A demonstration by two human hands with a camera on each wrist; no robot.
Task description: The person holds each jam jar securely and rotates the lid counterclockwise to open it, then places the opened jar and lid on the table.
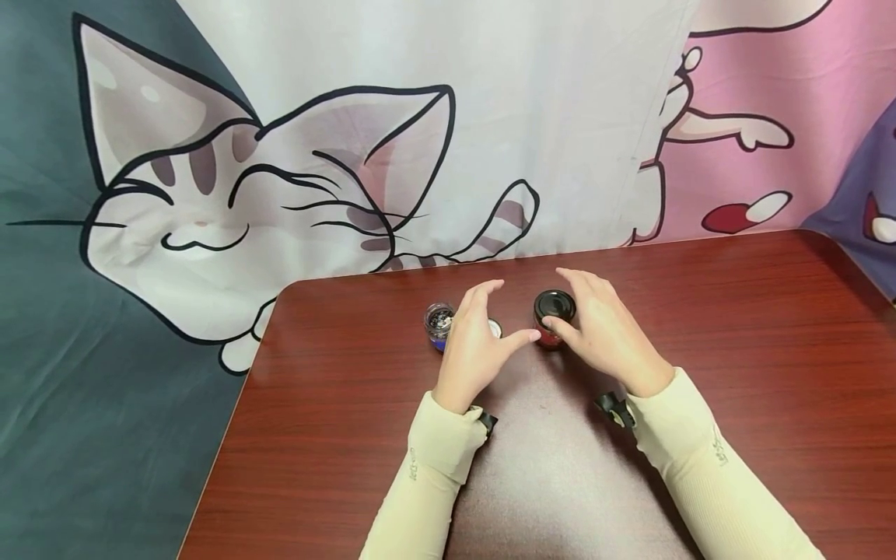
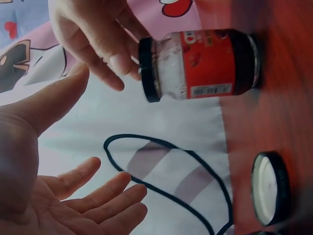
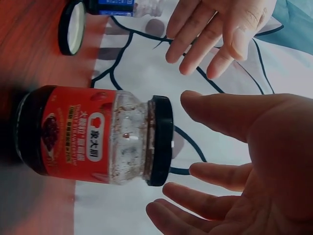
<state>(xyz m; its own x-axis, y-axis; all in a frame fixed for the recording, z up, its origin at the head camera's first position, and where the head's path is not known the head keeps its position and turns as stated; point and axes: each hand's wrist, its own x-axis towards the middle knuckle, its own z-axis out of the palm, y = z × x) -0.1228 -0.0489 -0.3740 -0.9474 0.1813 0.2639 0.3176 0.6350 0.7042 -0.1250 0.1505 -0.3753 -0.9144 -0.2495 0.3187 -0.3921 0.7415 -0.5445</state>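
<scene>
A glass jar with a red label (image 3: 80,134) stands upright on the table, its black lid (image 3: 161,141) on top. My right hand (image 1: 605,330) is beside this jar, fingers spread and apart from the lid in the right wrist view. Left of the jar, my left hand (image 1: 472,346) hovers with thumb and fingers parted, holding nothing. Behind the left hand is an uncapped jar with a blue label (image 1: 439,325), partly hidden. A loose black lid with a white inside (image 2: 266,188) lies on the table between the two jars.
The reddish-brown wooden table (image 1: 315,435) reaches back to a hanging cloth (image 1: 560,117) printed with cartoon cats. Its left edge runs down past the left arm. Dark straps with small devices (image 1: 616,410) sit at both wrists.
</scene>
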